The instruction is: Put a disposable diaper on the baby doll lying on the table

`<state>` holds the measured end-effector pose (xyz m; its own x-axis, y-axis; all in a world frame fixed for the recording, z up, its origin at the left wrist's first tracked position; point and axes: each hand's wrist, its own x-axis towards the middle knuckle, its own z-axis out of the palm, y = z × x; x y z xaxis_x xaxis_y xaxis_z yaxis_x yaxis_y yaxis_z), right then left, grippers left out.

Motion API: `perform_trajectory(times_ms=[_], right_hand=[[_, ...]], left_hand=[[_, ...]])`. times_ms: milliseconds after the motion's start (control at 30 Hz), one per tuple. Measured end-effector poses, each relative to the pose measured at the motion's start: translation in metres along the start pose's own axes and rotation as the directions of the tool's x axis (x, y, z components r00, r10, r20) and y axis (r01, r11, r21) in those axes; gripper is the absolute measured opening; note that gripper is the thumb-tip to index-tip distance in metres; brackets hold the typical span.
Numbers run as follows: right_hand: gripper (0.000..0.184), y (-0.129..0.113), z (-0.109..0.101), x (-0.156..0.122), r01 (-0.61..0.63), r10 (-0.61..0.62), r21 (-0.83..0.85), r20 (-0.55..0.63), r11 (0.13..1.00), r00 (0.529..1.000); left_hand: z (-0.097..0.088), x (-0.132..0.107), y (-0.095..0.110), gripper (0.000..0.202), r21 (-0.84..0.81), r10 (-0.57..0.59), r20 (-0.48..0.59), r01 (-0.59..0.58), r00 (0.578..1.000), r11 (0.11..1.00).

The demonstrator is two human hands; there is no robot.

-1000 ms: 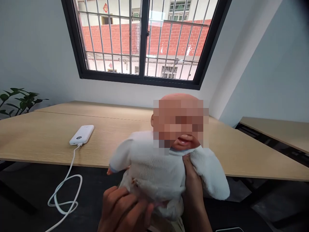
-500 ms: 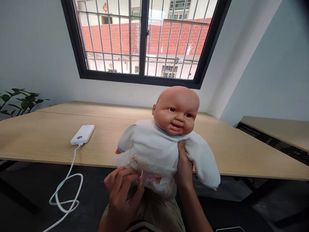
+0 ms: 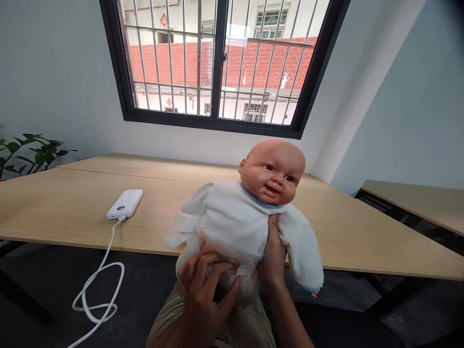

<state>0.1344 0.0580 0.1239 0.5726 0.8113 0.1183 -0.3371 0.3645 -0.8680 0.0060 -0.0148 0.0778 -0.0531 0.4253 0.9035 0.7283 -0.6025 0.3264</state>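
Note:
A baby doll (image 3: pixel 253 217) in a white fleece top is held upright over my lap, facing me, in front of the wooden table's near edge. My right hand (image 3: pixel 272 253) grips the doll's chest under its chin, thumb up against the fleece. My left hand (image 3: pixel 205 290) is closed on the lower hem of the doll's clothing at its belly, fingers curled into the cloth. The doll's left sleeve hangs down at the right, with a small hand showing at its cuff.
A long wooden table (image 3: pixel 72 208) runs across the view. A white power bank (image 3: pixel 125 203) lies on it at the left, its white cable (image 3: pixel 97 290) looping down to the dark floor. A plant (image 3: pixel 29 152) stands far left. Another table (image 3: pixel 416 203) is at the right.
The doll has shifted slightly right and tilted. My left hand moved in from the doll's side to its belly and closed on the hem. My right hand kept its grip.

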Motion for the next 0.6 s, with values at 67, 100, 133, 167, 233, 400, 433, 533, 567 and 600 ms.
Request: perform_trajectory(times_ms=[67,100,133,167,233,400,433,533,567,600], right_hand=[[0.067,0.000,0.000,-0.002,-0.020,0.020,-0.014,-0.013,1.000,1.000],[0.067,0.000,0.000,-0.003,-0.030,0.029,-0.024,-0.030,0.999,0.999],[0.068,-0.001,0.001,-0.004,-0.036,0.035,-0.034,-0.047,0.999,0.998],[0.068,-0.002,0.002,-0.005,-0.035,0.032,-0.044,-0.062,0.998,0.998],[0.070,-0.005,0.003,-0.006,-0.002,-0.004,-0.071,-0.076,0.998,0.997],[0.070,-0.010,0.001,-0.009,0.011,-0.019,-0.128,-0.058,0.992,0.998],[0.070,-0.010,0.000,-0.009,0.005,-0.011,-0.123,-0.049,0.992,0.999],[0.068,-0.007,-0.006,-0.009,0.000,-0.002,-0.089,-0.023,0.996,1.000],[0.067,-0.007,-0.008,-0.008,-0.005,0.003,-0.076,-0.024,0.997,1.000],[0.066,-0.006,-0.010,-0.006,-0.013,0.011,-0.064,-0.034,0.998,0.999]], left_hand=[[0.006,0.001,0.003,0.006,-0.069,-0.017,0.013,0.018,1.000,0.997],[0.008,-0.001,0.005,0.007,-0.098,-0.014,0.029,0.017,0.999,0.995],[0.010,-0.003,0.006,0.010,-0.123,-0.010,0.042,0.015,0.999,0.992],[0.012,-0.006,0.008,0.011,-0.141,-0.004,0.049,0.011,0.999,0.990],[0.018,-0.014,0.014,0.014,-0.156,0.039,0.014,-0.036,0.999,0.987],[0.024,-0.011,0.028,0.018,-0.017,0.279,-0.090,-0.282,0.956,0.959],[0.021,-0.004,0.028,0.019,0.032,0.286,-0.072,-0.285,0.955,0.958],[0.006,0.016,0.022,0.032,0.085,0.258,0.005,-0.258,0.966,0.963],[0.001,0.020,0.019,0.032,0.057,0.261,0.038,-0.263,0.965,0.963],[-0.003,0.020,0.016,0.031,0.011,0.284,0.066,-0.285,0.957,0.958]])
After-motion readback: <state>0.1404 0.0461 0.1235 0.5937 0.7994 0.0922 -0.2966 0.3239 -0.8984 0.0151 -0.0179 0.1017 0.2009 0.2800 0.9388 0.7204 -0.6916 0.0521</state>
